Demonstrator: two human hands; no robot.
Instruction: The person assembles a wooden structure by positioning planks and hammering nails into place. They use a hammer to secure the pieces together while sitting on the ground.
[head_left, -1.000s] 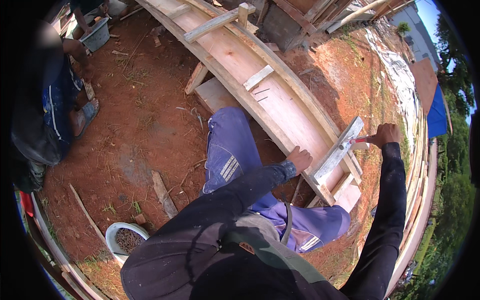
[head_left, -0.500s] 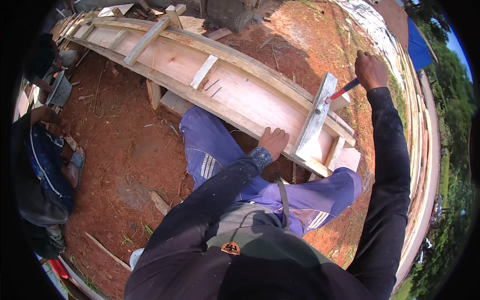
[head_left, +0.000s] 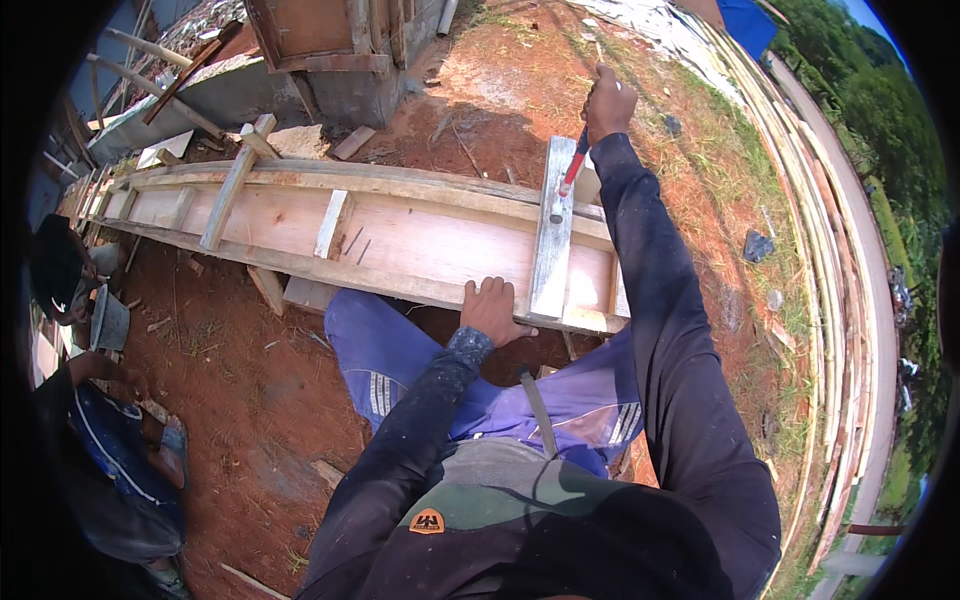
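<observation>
A long wooden form (head_left: 440,235), a pale board floor between timber rails, stretches across in front of my knees. My right hand (head_left: 610,103) is closed around a hammer (head_left: 572,172) with a red and dark handle. The hammer's head is down at the upper face of a grey-white crosspiece (head_left: 551,255) near the form's right end; any nail there is too small to make out. Over the near side rail (head_left: 400,285), just left of that crosspiece, my left hand (head_left: 490,312) is gripping with bent fingers.
Two other people (head_left: 130,450) crouch at the left, near a grey bucket (head_left: 110,320). Behind the form stands a concrete block (head_left: 345,105) with wooden boards on top. Long poles (head_left: 815,300) lie along the right side. A dark plastic scrap (head_left: 758,246) is on the ground.
My view has turned right, so the form now lies more level. The hammer's head remains at the crosspiece in my right hand. My left hand stays on the near rail.
</observation>
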